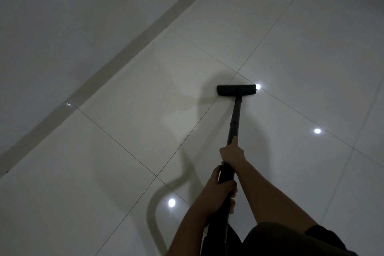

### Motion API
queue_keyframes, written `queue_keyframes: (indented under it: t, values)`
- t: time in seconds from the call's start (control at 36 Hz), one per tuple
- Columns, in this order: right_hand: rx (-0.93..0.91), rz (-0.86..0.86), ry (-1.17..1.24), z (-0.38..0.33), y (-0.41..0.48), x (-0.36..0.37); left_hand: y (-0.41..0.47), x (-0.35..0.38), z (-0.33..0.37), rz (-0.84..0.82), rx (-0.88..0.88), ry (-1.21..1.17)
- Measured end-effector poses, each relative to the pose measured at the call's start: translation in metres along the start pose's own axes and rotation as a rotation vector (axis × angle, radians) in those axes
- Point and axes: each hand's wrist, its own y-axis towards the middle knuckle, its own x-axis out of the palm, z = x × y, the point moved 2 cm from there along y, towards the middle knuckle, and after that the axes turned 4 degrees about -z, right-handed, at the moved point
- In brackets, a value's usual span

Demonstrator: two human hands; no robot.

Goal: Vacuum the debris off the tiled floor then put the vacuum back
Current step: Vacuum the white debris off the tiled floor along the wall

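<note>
A black vacuum wand [235, 118] runs from my hands down to its flat black floor head [236, 90], which rests on the glossy white tiled floor [128, 131] near a tile joint crossing. My right hand [232, 153] grips the wand higher along the tube, index finger stretched along it. My left hand [220, 190] is wrapped around the wand's lower handle end, close to my body. A few tiny dark specks [271, 67] lie on the tiles beyond the head. The vacuum's body is out of view.
A grey skirting strip [116, 62] runs diagonally along the base of a white wall [62, 17] at the left. Ceiling lights reflect as bright spots [317, 131] on the tiles. The hose's shadow curves across the floor at bottom centre.
</note>
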Motion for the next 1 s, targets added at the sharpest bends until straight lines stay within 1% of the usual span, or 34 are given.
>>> queue_keyframes:
  t: [0.19, 0.47, 0.64, 0.72, 0.89, 1.0]
  values:
    - [-0.066, -0.021, -0.106, -0.028, 0.009, -0.004, 0.008, -0.004, 0.02, 0.047, 0.037, -0.046]
    - [-0.123, -0.058, -0.217, -0.069, 0.016, 0.014, 0.011, -0.031, 0.036, 0.126, 0.066, -0.178]
    - [-0.138, -0.064, -0.265, -0.088, 0.021, 0.03, 0.009, -0.05, 0.043, 0.139, 0.052, -0.237]
    - [-0.132, -0.07, -0.253, -0.097, 0.022, 0.037, 0.005, -0.06, 0.049, 0.138, 0.04, -0.216]
    - [-0.134, -0.07, -0.318, -0.109, 0.018, 0.05, -0.002, -0.085, 0.057, 0.148, -0.036, -0.052]
    - [-0.104, -0.059, -0.246, -0.113, 0.017, 0.056, -0.005, -0.092, 0.061, 0.147, -0.04, 0.031]
